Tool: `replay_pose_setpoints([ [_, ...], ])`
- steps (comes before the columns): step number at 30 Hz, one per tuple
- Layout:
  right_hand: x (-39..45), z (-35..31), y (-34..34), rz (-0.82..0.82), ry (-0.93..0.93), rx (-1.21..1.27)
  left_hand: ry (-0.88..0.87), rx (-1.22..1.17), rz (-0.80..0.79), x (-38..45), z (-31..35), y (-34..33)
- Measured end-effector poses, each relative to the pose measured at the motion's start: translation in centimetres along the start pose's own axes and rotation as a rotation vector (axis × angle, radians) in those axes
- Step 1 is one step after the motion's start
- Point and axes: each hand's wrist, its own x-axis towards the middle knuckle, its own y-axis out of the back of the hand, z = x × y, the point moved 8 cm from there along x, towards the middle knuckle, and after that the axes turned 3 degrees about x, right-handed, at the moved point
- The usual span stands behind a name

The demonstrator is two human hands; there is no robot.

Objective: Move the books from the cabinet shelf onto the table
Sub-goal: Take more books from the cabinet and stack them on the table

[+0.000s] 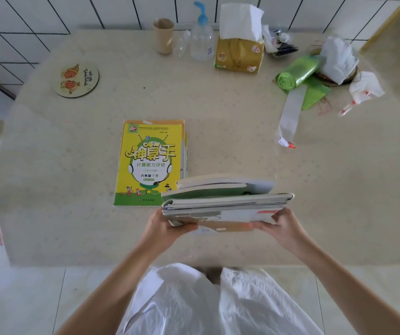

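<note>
Closest to the camera hung a white garment (194,301), and above it both bare arms reached out over the near edge of the surface (218,100). Each hand gripped one end of a stack of books (225,201) held just above the surface: the left hand (167,228) had its fingers curled under the stack's nine o'clock end, the right hand (285,226) clasped the three o'clock end. At ten o'clock from the stack lay a yellow-green workbook (149,163), resting on other books already set down. The stack looked uneven, with thinner books on top sliding toward twelve o'clock, so lowering it flat and level seemed wise, either squarely onto the workbook or just beside it at three o'clock, releasing only once the bottom cover rested fully.
</note>
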Motion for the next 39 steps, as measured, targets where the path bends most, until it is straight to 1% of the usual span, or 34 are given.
replay_pose_setpoints([
  [3,0.3,-1.7,-0.6,-0.067,-0.043,0.070,-0.015,0.003,0.012,0.2,0.7,1.4],
  [6,1.6,-4.1,-1.9,-0.118,-0.068,0.166,0.011,-0.120,0.037,0.4,1.5,2.8],
  [10,3.5,-7.6,-4.8,-0.193,-0.085,0.226,0.052,-0.318,0.126,0.4,1.9,6.1],
  [12,4.5,-8.8,-6.5,-0.202,-0.131,0.284,0.091,-0.380,0.154,0.6,2.0,7.7],
  [15,5.8,-10.0,-9.1,-0.198,-0.206,0.394,0.148,-0.433,0.268,1.1,2.1,10.6],
  [17,6.9,-10.5,-10.8,-0.153,-0.239,0.426,0.188,-0.423,0.329,1.8,1.8,12.3],
  [19,8.0,-10.7,-12.2,-0.088,-0.281,0.426,0.236,-0.383,0.351,2.9,1.1,13.6],
  [22,9.4,-10.2,-13.8,-0.021,-0.359,0.416,0.307,-0.308,0.345,4.3,0.0,14.6],
  [25,10.1,-9.5,-14.9,-0.003,-0.400,0.394,0.338,-0.235,0.329,5.5,-0.9,15.2],
  [33,10.9,-8.7,-15.9,0.024,-0.363,0.243,0.411,-0.205,0.272,7.1,-2.7,15.1],
  [39,11.3,-8.9,-15.5,0.072,-0.347,0.156,0.435,-0.198,0.284,7.4,-3.3,15.5],
])
